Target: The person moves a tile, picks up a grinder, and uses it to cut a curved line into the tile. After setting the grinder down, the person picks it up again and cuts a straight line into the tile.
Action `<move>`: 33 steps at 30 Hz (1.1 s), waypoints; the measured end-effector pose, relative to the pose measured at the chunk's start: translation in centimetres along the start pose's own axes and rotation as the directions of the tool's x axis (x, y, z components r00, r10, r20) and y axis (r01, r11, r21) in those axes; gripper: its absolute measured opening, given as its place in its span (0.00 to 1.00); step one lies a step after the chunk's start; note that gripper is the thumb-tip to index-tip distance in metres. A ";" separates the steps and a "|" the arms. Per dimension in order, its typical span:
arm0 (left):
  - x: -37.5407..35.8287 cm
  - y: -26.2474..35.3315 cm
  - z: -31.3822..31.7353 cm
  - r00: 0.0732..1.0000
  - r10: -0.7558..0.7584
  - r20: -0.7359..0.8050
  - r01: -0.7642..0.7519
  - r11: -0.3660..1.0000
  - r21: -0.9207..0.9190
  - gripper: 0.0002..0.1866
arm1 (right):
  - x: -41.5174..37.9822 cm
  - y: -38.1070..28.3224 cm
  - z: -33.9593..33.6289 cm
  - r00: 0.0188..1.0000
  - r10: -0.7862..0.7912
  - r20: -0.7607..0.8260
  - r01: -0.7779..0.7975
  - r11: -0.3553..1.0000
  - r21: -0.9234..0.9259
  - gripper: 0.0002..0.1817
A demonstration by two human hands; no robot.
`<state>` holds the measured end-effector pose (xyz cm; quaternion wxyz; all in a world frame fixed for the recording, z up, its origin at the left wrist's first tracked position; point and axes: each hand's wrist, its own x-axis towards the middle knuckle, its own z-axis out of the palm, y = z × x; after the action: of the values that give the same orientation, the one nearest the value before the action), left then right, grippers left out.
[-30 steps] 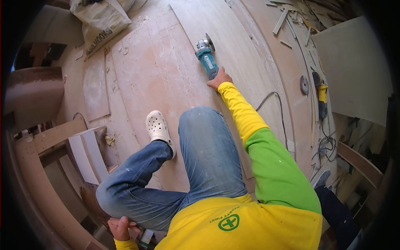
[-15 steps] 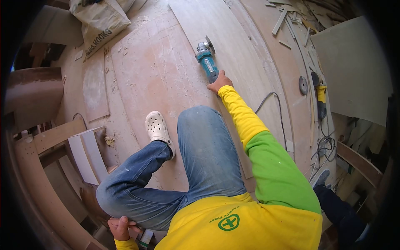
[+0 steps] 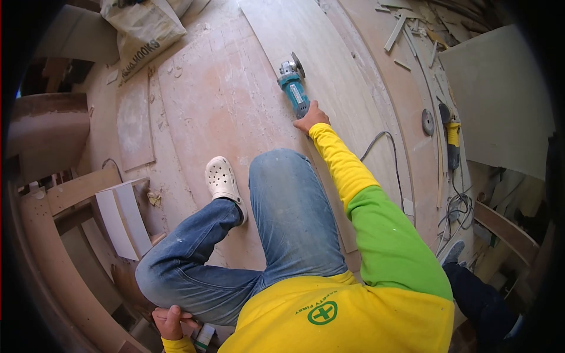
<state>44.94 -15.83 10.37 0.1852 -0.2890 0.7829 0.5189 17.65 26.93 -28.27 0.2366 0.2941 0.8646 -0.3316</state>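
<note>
Dusty floor [image 3: 218,97] — right hand [image 3: 312,117], upper centre, wrapped round a grinder [image 3: 295,94]; the cord [image 3: 385,133], if snagged, could jerk it — left hand [image 3: 170,323], lower left, half-curled, hold unclear.

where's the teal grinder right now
In the head view, the teal grinder is above centre, its rear end in the right hand, at the left edge of the pale board.
</note>
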 end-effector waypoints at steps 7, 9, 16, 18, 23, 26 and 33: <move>-0.3 -0.7 -0.7 1.000 -0.020 -0.002 0.020 1.000 -0.007 0.25 | -1.7 1.7 1.0 0.991 -0.088 -0.102 0.097 0.992 0.082 0.41; -0.4 1.0 -0.2 0.997 -0.075 0.018 0.075 0.997 0.025 0.23 | -3.2 2.3 1.3 0.966 -0.164 -0.200 0.192 0.972 0.132 0.41; 4.6 10.1 8.2 0.902 0.351 0.250 -0.413 0.869 0.273 0.19 | -10.8 1.8 -2.8 0.928 -0.296 -0.225 0.357 0.879 0.318 0.44; 8.6 12.3 13.2 0.805 0.515 0.296 -0.590 0.752 0.296 0.19 | -12.9 1.5 -4.3 0.922 -0.297 -0.247 0.372 0.858 0.354 0.43; 21.0 12.8 27.0 0.690 0.629 0.357 -0.706 0.693 0.144 0.24 | -15.7 2.9 -8.0 0.850 -0.295 -0.436 0.480 0.775 0.411 0.43; 23.7 11.0 33.4 0.638 0.478 0.603 -0.697 0.692 0.188 0.27 | -17.3 4.2 -10.9 0.820 -0.298 -0.488 0.524 0.733 0.433 0.45; 19.5 13.3 38.8 0.193 0.302 0.934 -0.592 0.795 -0.135 0.41 | -18.2 5.9 -16.3 0.783 -0.285 -0.552 0.612 0.506 0.607 0.33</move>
<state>21.11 18.63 -7.02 0.4672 0.3258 0.6433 0.5116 31.14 35.69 -8.95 -0.1798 0.1833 0.7161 -0.6491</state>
